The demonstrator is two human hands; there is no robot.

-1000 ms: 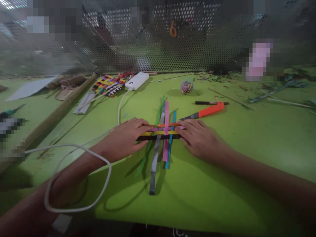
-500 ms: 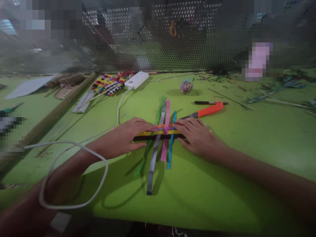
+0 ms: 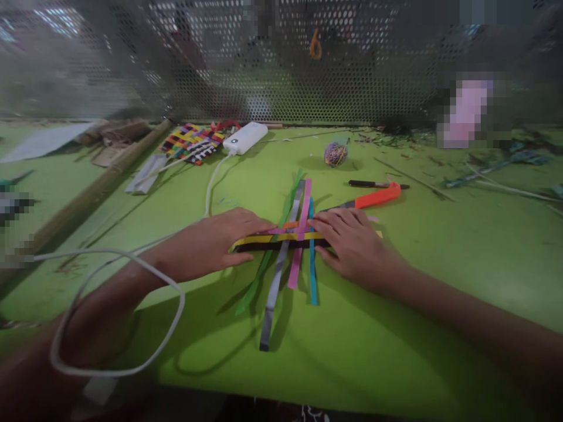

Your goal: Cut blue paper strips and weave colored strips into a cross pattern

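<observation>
Coloured flat strips lie interlaced in front of me. Lengthwise run a green strip [image 3: 254, 286], a grey strip [image 3: 273, 290], a pink strip [image 3: 295, 271] and a blue strip [image 3: 313, 275]. Crossing them are a yellow strip [image 3: 259, 239], a black strip [image 3: 259, 247] and an orange strip [image 3: 290, 224], with a pinkish-purple one between. My left hand [image 3: 220, 237] holds the left part of the crossing strips, fingers along the far side and thumb on the near side. At the right part, my right hand [image 3: 352, 240] grips them with bent fingers, hiding their ends.
Behind my right hand lies an orange-handled tool [image 3: 378, 196] beside a black pen [image 3: 368, 184]. Farther back are a wound ball [image 3: 336, 154], a white power bank [image 3: 246, 138] and a woven multicoloured piece [image 3: 191, 142]. A white cable [image 3: 181, 305] loops over my left forearm. A bamboo pole [image 3: 101, 181] lies left.
The blue strip has swung from slanted to nearly straight, its near end shifting right. The far ends of the green, grey and pink strips lean farther right. Both hands stay on the strips.
</observation>
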